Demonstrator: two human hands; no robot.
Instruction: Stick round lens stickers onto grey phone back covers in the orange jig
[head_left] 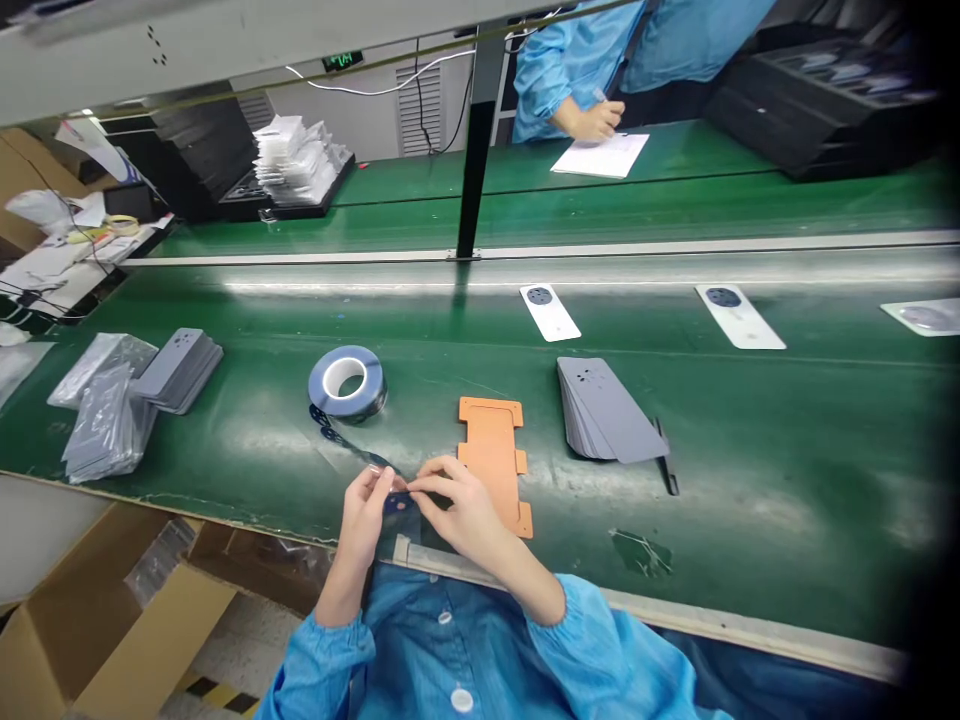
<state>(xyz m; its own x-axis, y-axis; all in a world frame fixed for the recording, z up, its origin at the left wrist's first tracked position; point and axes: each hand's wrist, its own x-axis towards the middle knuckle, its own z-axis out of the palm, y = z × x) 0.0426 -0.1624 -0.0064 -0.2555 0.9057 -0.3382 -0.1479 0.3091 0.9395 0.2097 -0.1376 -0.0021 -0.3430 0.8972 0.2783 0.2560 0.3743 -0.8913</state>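
Note:
My left hand [366,508] pinches the free end of a film strip [341,440] carrying dark round stickers. The strip runs back to a blue tape roll [347,383] with a white core, lying flat on the green bench. My right hand [461,508] is closed too, thumb and forefinger meeting at the strip's edge; whether a sticker is between them is too small to tell. Beside my right hand lies an orange fixture plate [491,445] with notched sides. To the right, a fanned stack of grey phone-back sheets [604,410] rests near a black tool [667,460].
White phone-back panels [553,318] lie farther back. At left are a grey sheet stack [180,370] and bagged sheets [112,425]. A cardboard box [135,620] stands below the bench edge. Across the bench, a co-worker's hand [598,120] holds a pen over paper [600,157]. A post [474,150] rises mid-bench.

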